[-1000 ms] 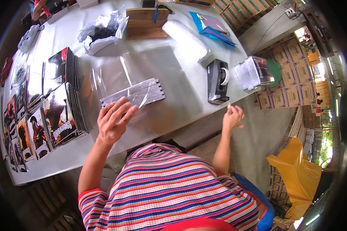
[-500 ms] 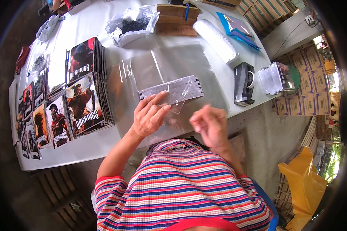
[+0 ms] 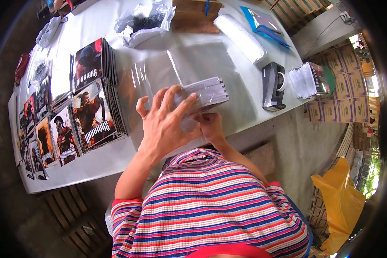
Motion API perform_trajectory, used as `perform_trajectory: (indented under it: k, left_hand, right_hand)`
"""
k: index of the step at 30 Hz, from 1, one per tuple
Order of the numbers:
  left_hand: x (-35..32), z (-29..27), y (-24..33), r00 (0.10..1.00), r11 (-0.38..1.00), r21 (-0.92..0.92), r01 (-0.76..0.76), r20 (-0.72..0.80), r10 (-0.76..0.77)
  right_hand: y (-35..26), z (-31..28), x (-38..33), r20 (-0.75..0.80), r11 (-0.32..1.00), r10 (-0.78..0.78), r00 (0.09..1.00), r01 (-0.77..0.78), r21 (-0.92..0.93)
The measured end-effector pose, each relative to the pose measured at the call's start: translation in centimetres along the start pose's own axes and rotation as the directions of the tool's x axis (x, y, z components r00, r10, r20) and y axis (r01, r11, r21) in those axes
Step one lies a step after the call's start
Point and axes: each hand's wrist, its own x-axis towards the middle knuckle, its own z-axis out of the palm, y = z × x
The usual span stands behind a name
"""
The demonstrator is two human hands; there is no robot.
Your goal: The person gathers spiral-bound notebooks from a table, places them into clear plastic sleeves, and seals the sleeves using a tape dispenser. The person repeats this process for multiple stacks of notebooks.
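A stack of spiral notebooks [image 3: 210, 93] stands edge up on the table, with clear plastic wrap [image 3: 170, 60] over and around it. My left hand [image 3: 163, 118] is spread over the stack's left end, fingertips resting on the wrapped top. Close against the near side, my right hand [image 3: 211, 127] has its fingers curled in a pinch at a fold of the wrap. The left thumb comes near these fingers and partly hides the pinch. Left of my hands lie piles of notebooks with pictured covers [image 3: 92, 112].
A black tape dispenser [image 3: 271, 88] stands near the table's right edge, beside another notebook stack [image 3: 307, 80]. Along the back are a white plastic roll [image 3: 241, 38], a crumpled wrapper [image 3: 135, 32], a wooden holder [image 3: 195, 16] and a blue folder [image 3: 264, 26]. Cartons [image 3: 346, 92] stand beyond.
My right hand has moved left to the stack's near side and pinches there. The left hand has lifted and spread its fingers over the stack's left end. The view has shifted slightly.
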Motion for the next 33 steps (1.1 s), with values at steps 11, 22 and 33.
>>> perform_trajectory:
  k: [11, 22, 33]
  left_hand:
    - [0.5, 3.7, -7.3, 0.720, -0.118, -0.865, 0.487, 0.474, -0.507]
    - [2.3, 1.0, -0.9, 0.897, 0.413, -0.841, -0.350, -0.428, -0.111]
    - [11.9, 4.2, 8.1, 0.840, 0.840, -0.466, -0.278, -0.542, -0.023]
  right_hand:
    - [-3.1, -7.6, 3.3, -0.198, 0.858, 0.120, 0.973, -0.002, 0.513]
    - [-13.4, -9.4, -1.6, 0.120, 0.837, -0.274, 0.954, 0.175, 0.519]
    - [-12.6, -28.5, -3.4, -0.329, 0.318, 0.055, 0.943, 0.295, 0.901]
